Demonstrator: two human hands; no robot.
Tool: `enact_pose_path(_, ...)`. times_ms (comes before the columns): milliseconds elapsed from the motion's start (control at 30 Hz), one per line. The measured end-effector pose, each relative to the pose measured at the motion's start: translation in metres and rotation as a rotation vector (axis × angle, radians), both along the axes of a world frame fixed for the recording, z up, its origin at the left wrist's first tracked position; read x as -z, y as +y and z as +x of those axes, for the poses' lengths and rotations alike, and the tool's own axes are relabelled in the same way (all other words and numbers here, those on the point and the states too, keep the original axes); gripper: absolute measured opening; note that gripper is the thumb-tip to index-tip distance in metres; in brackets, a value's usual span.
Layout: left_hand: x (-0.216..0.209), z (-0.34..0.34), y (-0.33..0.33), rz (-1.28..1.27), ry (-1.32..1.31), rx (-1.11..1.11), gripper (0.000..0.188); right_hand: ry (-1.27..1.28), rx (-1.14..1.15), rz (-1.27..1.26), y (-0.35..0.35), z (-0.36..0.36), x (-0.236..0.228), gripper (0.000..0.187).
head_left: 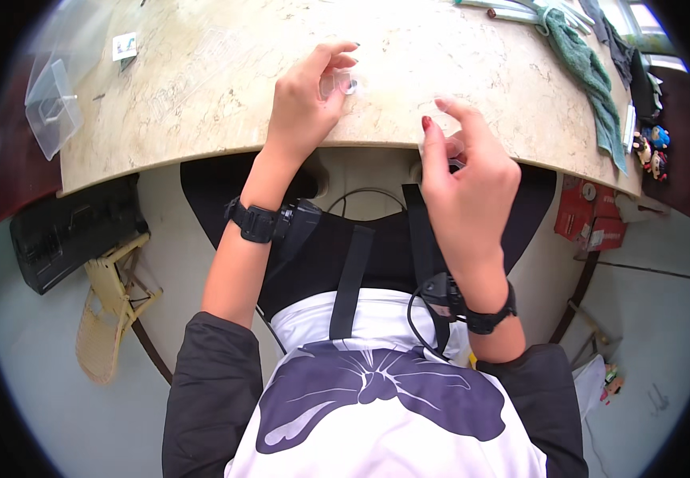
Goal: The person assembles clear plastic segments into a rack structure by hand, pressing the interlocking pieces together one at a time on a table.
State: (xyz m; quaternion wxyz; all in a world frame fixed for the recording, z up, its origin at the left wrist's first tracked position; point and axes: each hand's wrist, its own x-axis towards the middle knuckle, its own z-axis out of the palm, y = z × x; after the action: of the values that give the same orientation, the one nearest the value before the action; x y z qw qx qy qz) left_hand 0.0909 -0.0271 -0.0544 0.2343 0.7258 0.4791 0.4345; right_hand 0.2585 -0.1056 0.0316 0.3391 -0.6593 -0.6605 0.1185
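Observation:
My left hand [306, 99] is over the stone-patterned table [408, 72], its fingers curled round a small clear plastic piece [330, 83]. A small dark round spot shows beside the thumb tip. To the right, my right hand [476, 179] hovers at the table's near edge with bent fingers. The thumb and forefinger tips stand apart, while the other fingers are folded in. Something pale and partly dark shows in the palm, mostly hidden, and I cannot make out its kind. The two hands are apart from each other.
At the left lies a clear plastic box [51, 111], near a small white card [124, 46]. Faint clear plastic pieces [201, 68] lie on the tabletop. A green towel [588, 84] and small figurines [656, 143] are at the right. Below stand a black case [74, 231] and a red box [588, 211].

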Motion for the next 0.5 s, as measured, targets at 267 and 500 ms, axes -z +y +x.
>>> enact_pose_path(267, -0.005, 0.006, -0.013, -0.245, -0.228, -0.129, 0.016, 0.154, -0.004, -0.034, -0.01, -0.011, 0.004, 0.023)
enact_pose_path(500, 0.011, 0.005, -0.016, -0.038, 0.014, -0.093, 0.019, 0.167, -0.057, -0.006, -0.012, -0.02, 0.01, 0.024)
